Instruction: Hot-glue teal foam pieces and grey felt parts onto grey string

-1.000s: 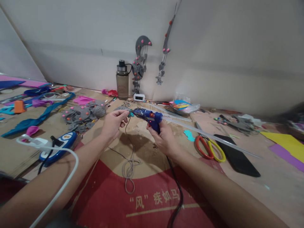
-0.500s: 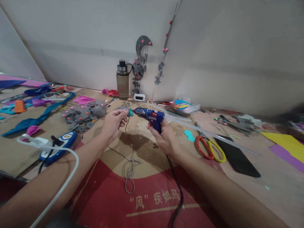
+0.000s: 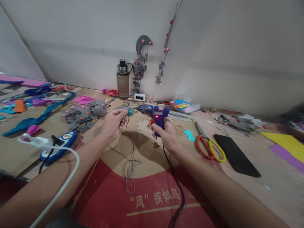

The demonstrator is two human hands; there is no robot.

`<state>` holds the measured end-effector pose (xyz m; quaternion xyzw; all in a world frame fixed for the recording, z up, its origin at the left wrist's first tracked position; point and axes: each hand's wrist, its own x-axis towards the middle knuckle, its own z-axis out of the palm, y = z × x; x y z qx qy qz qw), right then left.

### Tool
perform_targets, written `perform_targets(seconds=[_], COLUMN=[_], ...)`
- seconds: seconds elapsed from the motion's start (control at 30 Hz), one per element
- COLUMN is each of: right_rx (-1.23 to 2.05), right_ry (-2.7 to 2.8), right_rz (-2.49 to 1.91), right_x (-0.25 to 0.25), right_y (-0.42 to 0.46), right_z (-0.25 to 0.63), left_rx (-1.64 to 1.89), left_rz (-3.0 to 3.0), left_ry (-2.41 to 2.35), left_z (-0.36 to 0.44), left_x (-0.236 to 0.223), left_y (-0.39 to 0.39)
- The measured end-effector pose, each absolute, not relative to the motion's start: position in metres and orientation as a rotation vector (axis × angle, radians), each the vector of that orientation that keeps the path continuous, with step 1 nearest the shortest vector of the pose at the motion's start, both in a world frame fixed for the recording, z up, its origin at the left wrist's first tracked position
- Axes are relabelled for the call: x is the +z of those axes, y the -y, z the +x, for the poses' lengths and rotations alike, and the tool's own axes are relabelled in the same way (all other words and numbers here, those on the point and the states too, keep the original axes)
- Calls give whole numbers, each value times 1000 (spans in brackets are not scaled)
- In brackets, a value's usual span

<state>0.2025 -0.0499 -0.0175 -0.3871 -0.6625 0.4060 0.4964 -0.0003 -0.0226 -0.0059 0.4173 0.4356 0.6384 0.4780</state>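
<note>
My right hand [image 3: 163,134] is wrapped round the grip of a blue hot glue gun [image 3: 154,112] whose red light is on. Its nozzle points left at a small teal foam shape [image 3: 130,111]. That shape is pinched in the fingers of my left hand [image 3: 113,123], together with a grey cord [image 3: 129,158] that hangs down and loops on the cardboard. A gap shows between nozzle and shape. The gun's black cable [image 3: 174,180] runs down toward me.
Red and yellow scissors [image 3: 209,146] and a black phone [image 3: 235,154] lie right of my hand. Grey felt pieces and a yarn ball [image 3: 98,110] lie left. A bottle [image 3: 122,80] stands at the wall. A blue and white device [image 3: 60,144] sits on the left.
My right hand has drawn the glue gun a little to the right and up, away from the teal shape. My left hand has stayed in place.
</note>
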Motion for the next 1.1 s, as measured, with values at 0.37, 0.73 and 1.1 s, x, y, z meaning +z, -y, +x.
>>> perform_targets(seconds=[0.37, 0.73, 1.1], right_rx=[412, 1019, 1258], right_ry=[1959, 1461, 1193], right_rz=[-1823, -971, -839], right_x=[-31, -5, -7], right_y=[8, 39, 35], right_z=[231, 166, 125], left_rx=[1615, 1744, 1709], left_rz=[1244, 1789, 1422], left_ry=[-1090, -1402, -1269], left_z=[6, 11, 8], left_x=[-9, -1, -6], left_y=[29, 42, 33])
